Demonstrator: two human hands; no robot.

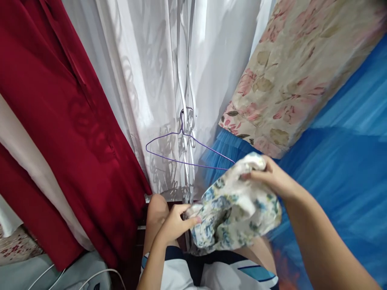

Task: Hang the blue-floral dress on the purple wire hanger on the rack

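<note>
A person, seen from the head looking down, holds a crumpled white cloth printed with blue, green and yellow flowers (pixel 236 227) in both hands, right of centre in the lower half of the frame. The left hand (pixel 175 223), at lower centre, closes on the cloth's left edge, thumb on the near face and fingers along its upper corner. The right hand (pixel 276 179), to the right of centre, grips the top right part: the thumb presses on the front and the index finger lies by the top edge, while the other fingertips are hidden. The cloth sags between the two grips, above the person's lap, slightly blurred.

At centre, a thin purple clothes hanger (pixel 205 166) hooks onto a white metal stand (pixel 192 86). Its right end meets the cloth's top in view; whether they touch cannot be told. White curtain fabric (pixel 145 72) hangs behind. Deep red fabric (pixel 90 133) fills the left, beige fabric with pink flowers (pixel 272 88) the upper right, and bright blue sheer fabric (pixel 341 181) the right side.
</note>
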